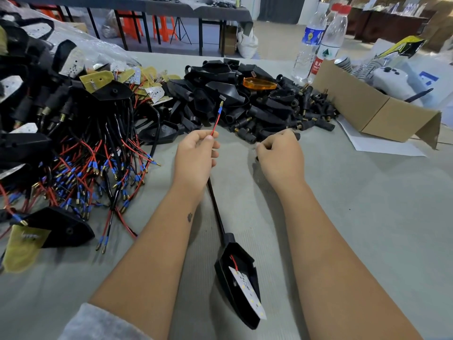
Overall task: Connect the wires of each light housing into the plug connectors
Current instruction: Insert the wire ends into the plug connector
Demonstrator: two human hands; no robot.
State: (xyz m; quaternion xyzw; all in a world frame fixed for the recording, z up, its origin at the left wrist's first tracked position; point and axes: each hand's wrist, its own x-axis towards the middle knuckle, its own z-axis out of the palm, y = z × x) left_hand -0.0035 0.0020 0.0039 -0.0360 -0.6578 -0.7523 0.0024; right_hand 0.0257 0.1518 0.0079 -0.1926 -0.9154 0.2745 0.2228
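Head view: left hand (196, 155) pinches the red wire (215, 125) upright; right hand (279, 153) curls round a black plug connector (297, 136) mid-table.

Bottle (327, 44) red label: Chinese characters, too blurred to read.

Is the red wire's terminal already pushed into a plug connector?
No. The left hand pinches the red wire with its blue-sleeved terminal bare in the air, joined to no connector.
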